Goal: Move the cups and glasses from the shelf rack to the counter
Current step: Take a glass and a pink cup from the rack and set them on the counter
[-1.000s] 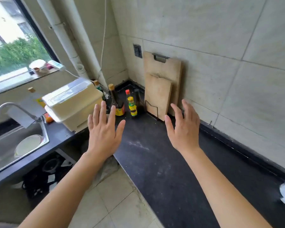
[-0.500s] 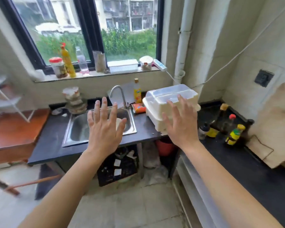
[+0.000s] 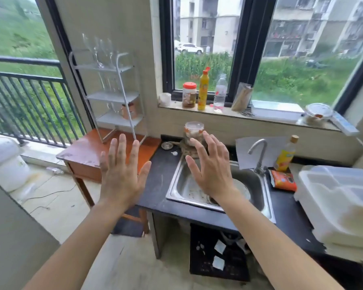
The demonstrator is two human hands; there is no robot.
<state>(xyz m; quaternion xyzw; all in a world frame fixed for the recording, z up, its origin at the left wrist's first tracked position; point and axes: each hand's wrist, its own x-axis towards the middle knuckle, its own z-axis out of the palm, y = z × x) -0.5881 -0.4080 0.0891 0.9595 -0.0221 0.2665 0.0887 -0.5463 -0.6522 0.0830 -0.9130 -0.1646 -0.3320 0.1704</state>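
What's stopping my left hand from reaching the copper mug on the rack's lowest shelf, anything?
Probably nothing, so yes: the left hand is open and empty, with free space up to the rack. Only the rack's front post crosses the copper mug, and glasses stand beside it.

The white three-tier shelf rack [image 3: 113, 96] stands upright at about ten o'clock in the view. Clear stemmed glasses [image 3: 99, 53] stand upright on its top tier, blurred. More stems show faintly on the middle tier. On the bottom tier a copper-coloured cup [image 3: 129, 110] stands at three o'clock of a clear glass [image 3: 111, 107]. The dark worktop [image 3: 157, 185] lies at four o'clock of the rack.
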